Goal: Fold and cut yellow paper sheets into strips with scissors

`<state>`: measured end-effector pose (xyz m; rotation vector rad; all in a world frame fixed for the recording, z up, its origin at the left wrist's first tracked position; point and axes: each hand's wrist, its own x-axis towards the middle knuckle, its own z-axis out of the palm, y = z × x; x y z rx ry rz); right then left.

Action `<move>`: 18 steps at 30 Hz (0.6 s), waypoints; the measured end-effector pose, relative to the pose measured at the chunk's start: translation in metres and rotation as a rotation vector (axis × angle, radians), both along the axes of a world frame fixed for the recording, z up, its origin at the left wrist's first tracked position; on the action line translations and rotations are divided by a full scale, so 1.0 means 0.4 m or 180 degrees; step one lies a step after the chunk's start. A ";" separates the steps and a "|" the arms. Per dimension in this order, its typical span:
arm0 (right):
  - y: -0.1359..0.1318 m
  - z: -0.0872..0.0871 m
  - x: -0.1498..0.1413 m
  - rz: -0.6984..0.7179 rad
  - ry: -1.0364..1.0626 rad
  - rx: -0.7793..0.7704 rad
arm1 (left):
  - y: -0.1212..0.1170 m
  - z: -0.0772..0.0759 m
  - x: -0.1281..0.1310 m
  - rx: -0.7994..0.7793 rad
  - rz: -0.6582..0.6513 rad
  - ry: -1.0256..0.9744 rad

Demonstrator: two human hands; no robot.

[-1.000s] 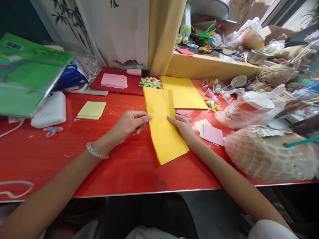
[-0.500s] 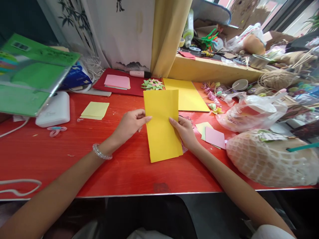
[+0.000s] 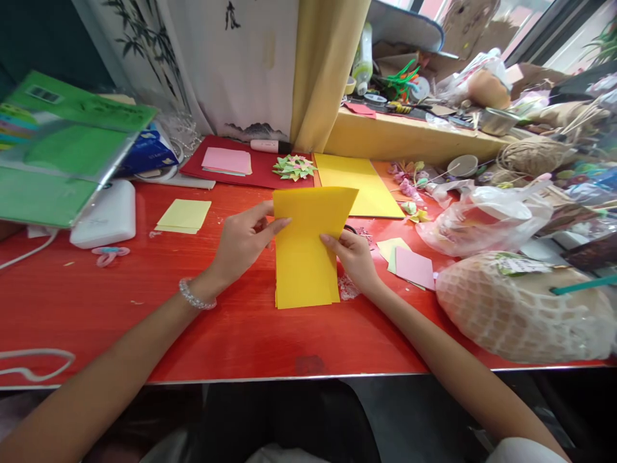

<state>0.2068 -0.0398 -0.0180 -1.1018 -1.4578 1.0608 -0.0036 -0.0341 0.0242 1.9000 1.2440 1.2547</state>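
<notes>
While we look down over the red table (image 3: 241,334), we hold a folded yellow sheet (image 3: 303,257) between both hands, its lower edge close to the tabletop and its upper part tipped up toward us. Our left hand (image 3: 241,241) grips the sheet's left edge: the thumb lies across the front, the index finger runs behind near the top corner, and the fingers (image 3: 282,223) are closed in a pinch on the paper, not spread. Our right hand (image 3: 354,254) takes the right edge lower down, thumb (image 3: 328,240) on the front face and the other fingers curled behind, also pinching the sheet. A beaded bracelet (image 3: 195,297) sits on the left wrist.

Just behind the held sheet a larger flat yellow sheet (image 3: 357,183) lies on the table, and beside that rests a small paper flower (image 3: 293,167) of green and pink points. Near the right hand lie a pink square (image 3: 417,267) and a pale yellow square partly under it. To the left, well apart from our hands, sit a light yellow note stack (image 3: 183,215), a white box (image 3: 106,215) and a green folder (image 3: 62,148). A pink pad (image 3: 226,161) rests on a dark red mat at the back. On the right, a clear plastic bag (image 3: 486,212) and a bundle in white foam netting (image 3: 520,308) crowd the table edge.
</notes>
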 end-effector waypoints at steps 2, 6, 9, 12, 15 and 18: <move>-0.001 -0.004 0.001 -0.0074 -0.0272 0.0056 | -0.006 0.009 -0.002 0.0151 0.0035 -0.0145; -0.001 -0.010 0.003 -0.0108 -0.0545 0.0146 | -0.010 0.018 -0.007 0.0361 0.0117 -0.0196; -0.001 -0.013 0.003 -0.0058 -0.0490 0.0143 | -0.008 0.016 -0.009 0.0367 0.0145 -0.0109; -0.001 -0.013 0.003 -0.0040 -0.0472 0.0094 | -0.007 0.013 -0.009 0.0415 0.0147 -0.0078; -0.001 -0.012 0.002 -0.0021 -0.0444 0.0055 | -0.007 0.013 -0.009 0.0405 0.0204 -0.0025; -0.002 -0.012 0.001 0.0013 -0.0340 -0.0016 | -0.009 0.016 -0.010 0.0406 0.0163 -0.0006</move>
